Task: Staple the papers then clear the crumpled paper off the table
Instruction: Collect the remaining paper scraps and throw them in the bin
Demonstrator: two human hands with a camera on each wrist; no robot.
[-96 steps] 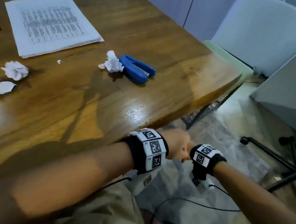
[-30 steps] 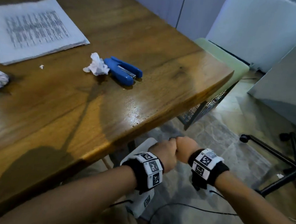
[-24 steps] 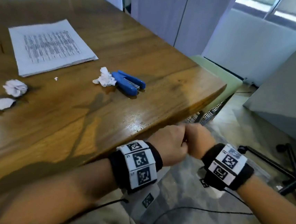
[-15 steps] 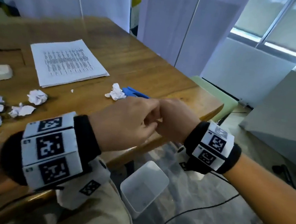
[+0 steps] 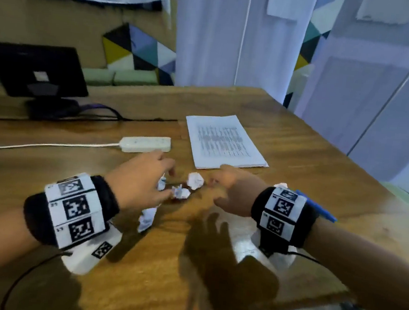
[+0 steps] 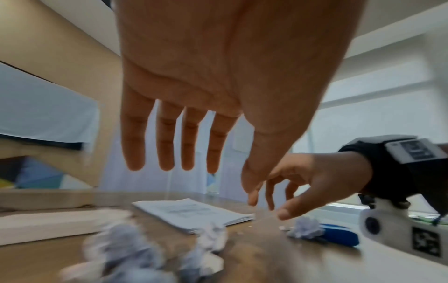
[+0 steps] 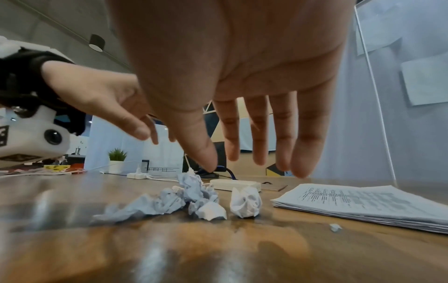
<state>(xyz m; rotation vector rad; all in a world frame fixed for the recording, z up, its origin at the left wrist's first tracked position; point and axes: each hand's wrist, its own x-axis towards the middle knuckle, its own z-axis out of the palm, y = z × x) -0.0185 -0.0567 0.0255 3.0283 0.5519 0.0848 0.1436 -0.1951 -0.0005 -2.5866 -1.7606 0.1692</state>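
Crumpled paper [image 5: 195, 181] lies on the counter [image 5: 299, 149] between our hands. Our left hand [image 5: 139, 181] and right hand [image 5: 235, 190] hover with fingers spread, holding nothing, near the papers [image 5: 224, 141].

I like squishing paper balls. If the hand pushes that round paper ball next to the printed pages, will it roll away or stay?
The crumpled ball looks bumpy and creased, so it would probably tumble a little, then stop. It likely weighs almost nothing, so a light push should move it. It would probably squash easily under the open right hand.
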